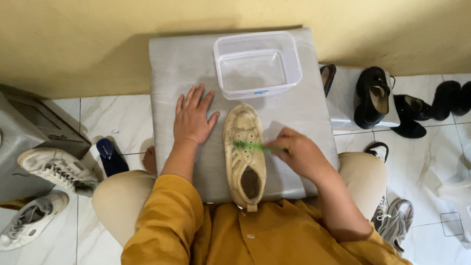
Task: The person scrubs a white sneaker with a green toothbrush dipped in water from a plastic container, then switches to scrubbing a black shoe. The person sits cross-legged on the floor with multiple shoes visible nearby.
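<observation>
Right hand (pixel 300 153) gripping green toothbrush (pixel 251 145)

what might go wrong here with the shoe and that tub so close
The dirty white lace-less shoe lies unheld: the left hand rests flat beside it on the grey cushioned stool, so strokes of the green toothbrush in the right hand may push it. Its toe nearly meets the clear plastic rectangular tub, which might get knocked.

The clear plastic tub (pixel 257 64) is blocking the far side of the grey cushion (pixel 171 64), just beyond the white shoe (pixel 244 152). Bare cushion is lying open at both far corners.
</observation>
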